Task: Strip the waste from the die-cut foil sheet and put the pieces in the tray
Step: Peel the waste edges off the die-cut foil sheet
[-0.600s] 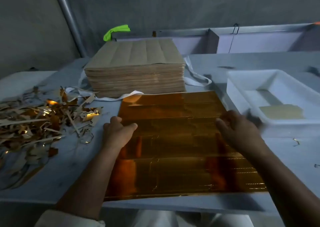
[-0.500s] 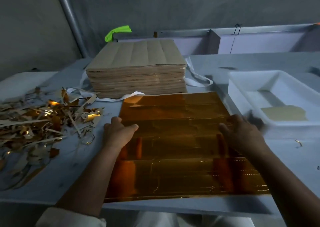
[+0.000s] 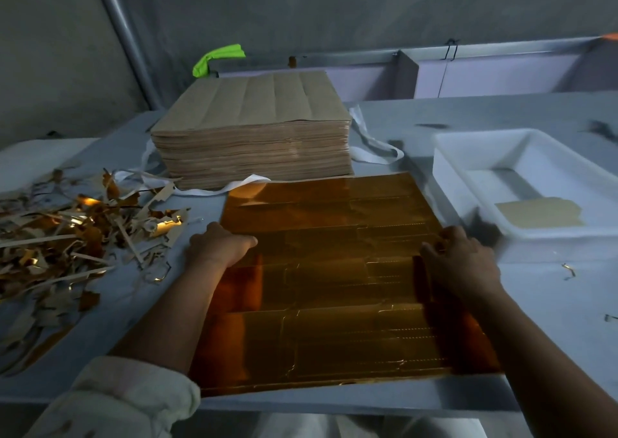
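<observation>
1. While the foil sheet (image 3: 334,270) lies flat on the tabletop (image 3: 551,303), just left of the tray (image 3: 448,170), our left hand (image 3: 217,245) and right hand (image 3: 461,257) pinch its side edges; stripping seems not yet begun.
2. Next, we judge, the waste border must be peeled gently along the cuts.

No writing, label, brand or number is legible on the foil sheet (image 3: 334,270), the stack (image 3: 254,136), the tray (image 3: 448,170) or the desk (image 3: 551,303).
</observation>
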Demonstrator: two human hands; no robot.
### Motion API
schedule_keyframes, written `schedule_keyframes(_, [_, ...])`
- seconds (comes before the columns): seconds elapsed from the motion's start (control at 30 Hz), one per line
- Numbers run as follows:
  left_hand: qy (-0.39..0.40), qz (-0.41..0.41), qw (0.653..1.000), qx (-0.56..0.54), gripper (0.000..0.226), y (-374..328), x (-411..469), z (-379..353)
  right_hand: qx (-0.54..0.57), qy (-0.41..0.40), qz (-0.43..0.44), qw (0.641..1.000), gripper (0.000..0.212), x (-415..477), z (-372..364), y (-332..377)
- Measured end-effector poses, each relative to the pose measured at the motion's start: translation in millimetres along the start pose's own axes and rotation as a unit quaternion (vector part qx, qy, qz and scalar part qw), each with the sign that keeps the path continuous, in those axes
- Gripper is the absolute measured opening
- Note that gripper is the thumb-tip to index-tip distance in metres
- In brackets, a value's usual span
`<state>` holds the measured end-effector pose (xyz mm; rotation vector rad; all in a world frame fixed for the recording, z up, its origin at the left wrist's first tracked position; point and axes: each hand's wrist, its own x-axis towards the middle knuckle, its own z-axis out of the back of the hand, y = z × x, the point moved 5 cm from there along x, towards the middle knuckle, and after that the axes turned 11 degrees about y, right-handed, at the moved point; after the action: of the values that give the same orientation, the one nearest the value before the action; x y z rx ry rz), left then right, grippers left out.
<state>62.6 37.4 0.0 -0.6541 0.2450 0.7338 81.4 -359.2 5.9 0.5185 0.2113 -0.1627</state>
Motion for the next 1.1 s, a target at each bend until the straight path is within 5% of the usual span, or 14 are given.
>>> schedule_keyframes(0.53, [-0.097,0.030,0.994,-0.026,0.072,5,3,-17,0.016,-0.049,-0.018,0.999,0.041,6,-5,-4])
schedule_keyframes(0.87, [-0.065,0.014,0.997,-0.026,0.089,17,0,-3,-0.035,-0.016,0.011,0.999,0.063,36,1,-14])
schedule_keyframes(1.1, [-0.005,-0.036,0.994,-0.108,0.047,25,-1,4,-0.042,0.000,0.059,0.997,0.056,44,6,-22])
